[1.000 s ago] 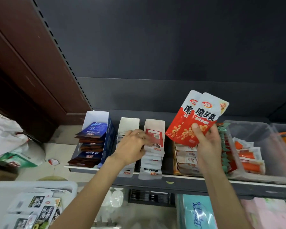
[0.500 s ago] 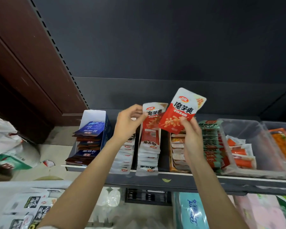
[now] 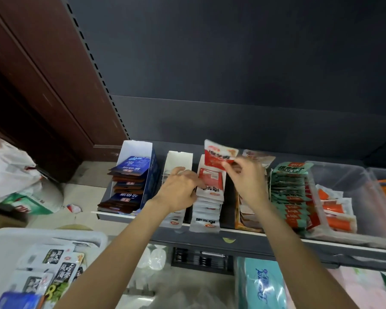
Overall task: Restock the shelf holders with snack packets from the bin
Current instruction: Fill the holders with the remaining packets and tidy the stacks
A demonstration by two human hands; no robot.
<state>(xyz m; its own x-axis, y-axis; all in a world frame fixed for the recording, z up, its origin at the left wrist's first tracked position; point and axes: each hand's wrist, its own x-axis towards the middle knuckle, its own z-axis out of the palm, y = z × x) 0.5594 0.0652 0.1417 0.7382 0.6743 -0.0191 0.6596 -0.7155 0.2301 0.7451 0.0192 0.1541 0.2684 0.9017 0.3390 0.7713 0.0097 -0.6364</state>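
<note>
Both hands are raised over the shelf (image 3: 243, 239). A red snack packet (image 3: 218, 156) is pinched at its lower edge by the right hand (image 3: 246, 177), above the rear of the middle white holder (image 3: 209, 192); its print is blurred. A second packet (image 3: 257, 156) is seen just behind the right hand, but whether it is gripped as well cannot be told. The left hand (image 3: 179, 189) is laid with loosely spread fingers against the left side of the white packets (image 3: 206, 224) stacked in that holder, and nothing is gripped by it.

To the left a second white holder (image 3: 179, 156) is partly covered by the left hand, and beyond it a blue box (image 3: 152, 172) is filled with dark blue and brown packets (image 3: 127, 186). To the right of the right hand a row of green packets (image 3: 290, 197) is stood on edge, beside a clear tub (image 3: 347, 175) in which orange-and-white packets (image 3: 336, 210) are kept.

At lower left the white bin (image 3: 91, 238) is seen below shelf level, with black-and-white snack packets (image 3: 56, 270) lying in it. White plastic bags (image 3: 9, 172) are lying on the floor at far left. Teal tissue packs (image 3: 261, 284) are stored beneath the shelf.
</note>
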